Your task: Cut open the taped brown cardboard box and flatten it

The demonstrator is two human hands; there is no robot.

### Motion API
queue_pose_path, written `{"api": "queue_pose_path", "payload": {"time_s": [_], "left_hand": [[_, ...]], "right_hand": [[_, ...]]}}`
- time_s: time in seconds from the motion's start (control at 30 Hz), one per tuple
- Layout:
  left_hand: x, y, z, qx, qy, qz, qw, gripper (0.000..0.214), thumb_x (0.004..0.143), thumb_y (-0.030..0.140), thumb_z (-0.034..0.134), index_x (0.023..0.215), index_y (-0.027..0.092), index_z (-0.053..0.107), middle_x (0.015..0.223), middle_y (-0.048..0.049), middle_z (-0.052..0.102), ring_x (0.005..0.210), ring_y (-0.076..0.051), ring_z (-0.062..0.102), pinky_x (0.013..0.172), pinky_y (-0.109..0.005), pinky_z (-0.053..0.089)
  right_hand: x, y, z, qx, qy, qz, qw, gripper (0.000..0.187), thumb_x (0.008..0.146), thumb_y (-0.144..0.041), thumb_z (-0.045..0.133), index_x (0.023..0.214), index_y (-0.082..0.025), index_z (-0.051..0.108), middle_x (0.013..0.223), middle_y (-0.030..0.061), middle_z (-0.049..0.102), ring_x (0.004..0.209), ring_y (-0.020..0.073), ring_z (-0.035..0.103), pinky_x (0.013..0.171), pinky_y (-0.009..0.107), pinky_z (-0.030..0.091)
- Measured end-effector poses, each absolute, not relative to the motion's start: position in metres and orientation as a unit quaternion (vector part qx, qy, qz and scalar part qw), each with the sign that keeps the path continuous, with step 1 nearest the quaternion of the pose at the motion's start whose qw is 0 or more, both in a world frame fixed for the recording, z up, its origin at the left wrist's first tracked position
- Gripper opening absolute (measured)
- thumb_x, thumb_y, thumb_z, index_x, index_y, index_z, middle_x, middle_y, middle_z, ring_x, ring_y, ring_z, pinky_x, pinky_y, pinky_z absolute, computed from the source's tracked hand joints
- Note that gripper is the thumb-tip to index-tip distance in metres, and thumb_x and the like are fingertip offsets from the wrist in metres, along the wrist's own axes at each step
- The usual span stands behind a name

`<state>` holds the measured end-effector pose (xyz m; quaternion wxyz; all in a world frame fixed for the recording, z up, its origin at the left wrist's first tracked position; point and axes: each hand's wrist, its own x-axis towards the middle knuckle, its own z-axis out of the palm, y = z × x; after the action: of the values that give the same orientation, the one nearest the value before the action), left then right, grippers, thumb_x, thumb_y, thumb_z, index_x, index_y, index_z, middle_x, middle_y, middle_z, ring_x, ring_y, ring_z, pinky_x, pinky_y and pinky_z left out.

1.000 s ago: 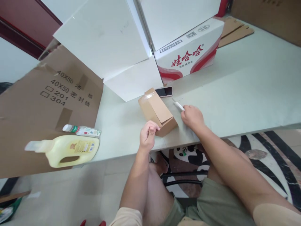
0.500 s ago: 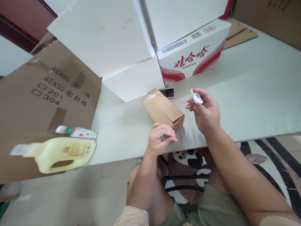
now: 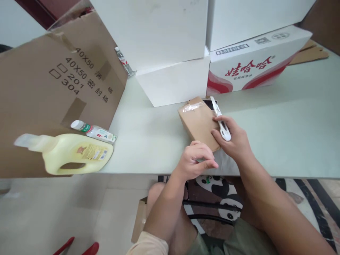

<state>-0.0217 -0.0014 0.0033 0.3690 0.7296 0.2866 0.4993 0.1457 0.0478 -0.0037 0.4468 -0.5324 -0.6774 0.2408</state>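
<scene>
A small brown cardboard box point(image 3: 200, 122) with clear tape over its far end lies on the table. My right hand point(image 3: 237, 138) is closed round a white utility knife point(image 3: 221, 124), its tip pointing away from me over the box's right side. The fingers of that hand are close to the box's right edge. At the box's near end is my left hand point(image 3: 195, 159), fingers curled towards the thumb. Whatever it may pinch is too small to make out. A dark-screened phone point(image 3: 211, 103) is partly hidden behind the box.
On the left, a yellow jug point(image 3: 77, 154) and a clear bottle point(image 3: 97, 133) lie by a large brown carton point(image 3: 34, 95). White boxes point(image 3: 175, 83) and a red-and-white carton point(image 3: 247, 71) stand at the back. The table's point(image 3: 297, 141) near edge runs by my forearms.
My right hand has brought the knife left and down to the box, turning its tip away from me. The left hand stays curled at the box's near end. The view has shifted.
</scene>
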Motion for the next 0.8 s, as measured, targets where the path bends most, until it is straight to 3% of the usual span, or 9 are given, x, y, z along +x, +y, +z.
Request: {"api": "queue_pose_path", "payload": {"time_s": [0.1, 0.17, 0.3, 0.43, 0.6, 0.7, 0.8], "left_hand": [[-0.03, -0.006, 0.011, 0.738, 0.256, 0.47, 0.41, 0.02, 0.083, 0.036, 0.074, 0.077, 0.019, 0.068, 0.079, -0.0033, 0.072, 0.078, -0.015, 0.068, 0.083, -0.032, 0.046], [-0.034, -0.009, 0.015, 0.738, 0.225, 0.465, 0.435, 0.019, 0.078, 0.034, 0.079, 0.084, 0.018, 0.07, 0.091, -0.0077, 0.073, 0.086, -0.018, 0.069, 0.084, -0.031, 0.051], [-0.045, -0.008, 0.019, 0.705, 0.217, 0.504, 0.45, 0.011, 0.083, 0.023, 0.074, 0.074, 0.016, 0.073, 0.085, -0.0078, 0.071, 0.077, -0.014, 0.067, 0.074, -0.027, 0.054], [-0.068, 0.001, 0.014, 0.627, 0.323, 0.614, 0.355, 0.004, 0.081, 0.023, 0.076, 0.077, 0.02, 0.075, 0.085, -0.0043, 0.07, 0.079, -0.013, 0.067, 0.074, -0.026, 0.055], [-0.108, 0.009, -0.001, 0.544, 0.521, 0.614, 0.234, 0.022, 0.09, 0.034, 0.063, 0.105, 0.022, 0.074, 0.119, -0.0093, 0.067, 0.114, -0.021, 0.063, 0.102, -0.039, 0.05], [-0.122, 0.011, -0.009, 0.548, 0.566, 0.547, 0.284, 0.025, 0.084, 0.033, 0.066, 0.104, 0.021, 0.074, 0.129, -0.0102, 0.063, 0.122, -0.025, 0.059, 0.107, -0.044, 0.047], [-0.125, 0.012, -0.013, 0.529, 0.557, 0.538, 0.348, 0.025, 0.086, 0.034, 0.063, 0.103, 0.021, 0.075, 0.135, -0.0104, 0.059, 0.127, -0.026, 0.057, 0.106, -0.044, 0.048]], "right_hand": [[0.149, 0.047, -0.008, -0.545, -0.66, 0.251, 0.452, 0.033, 0.081, -0.033, 0.065, 0.112, -0.023, 0.063, 0.114, 0.0071, 0.072, 0.084, 0.0206, 0.066, 0.072, 0.033, 0.052], [0.151, 0.046, -0.01, -0.545, -0.654, 0.253, 0.461, 0.032, 0.081, -0.035, 0.065, 0.112, -0.024, 0.063, 0.117, 0.0079, 0.071, 0.091, 0.0224, 0.067, 0.076, 0.035, 0.053], [0.154, 0.045, -0.017, -0.533, -0.653, 0.261, 0.471, 0.032, 0.083, -0.038, 0.066, 0.112, -0.025, 0.062, 0.121, 0.0092, 0.071, 0.104, 0.0256, 0.067, 0.089, 0.041, 0.053], [0.161, 0.047, -0.021, -0.48, -0.673, 0.33, 0.455, 0.033, 0.084, -0.041, 0.067, 0.113, -0.027, 0.059, 0.124, 0.0093, 0.07, 0.115, 0.0256, 0.066, 0.095, 0.042, 0.052], [0.16, 0.042, -0.015, -0.384, -0.724, 0.418, 0.392, 0.029, 0.085, -0.041, 0.067, 0.109, -0.027, 0.057, 0.118, 0.0105, 0.074, 0.112, 0.0239, 0.069, 0.09, 0.038, 0.056], [0.152, 0.037, -0.013, -0.361, -0.747, 0.421, 0.366, 0.027, 0.086, -0.04, 0.067, 0.108, -0.026, 0.059, 0.114, 0.0099, 0.075, 0.107, 0.0239, 0.071, 0.086, 0.037, 0.058], [0.149, 0.031, -0.012, -0.381, -0.751, 0.361, 0.401, 0.025, 0.085, -0.039, 0.068, 0.107, -0.027, 0.064, 0.11, 0.0083, 0.075, 0.103, 0.0252, 0.072, 0.086, 0.039, 0.057]]}}
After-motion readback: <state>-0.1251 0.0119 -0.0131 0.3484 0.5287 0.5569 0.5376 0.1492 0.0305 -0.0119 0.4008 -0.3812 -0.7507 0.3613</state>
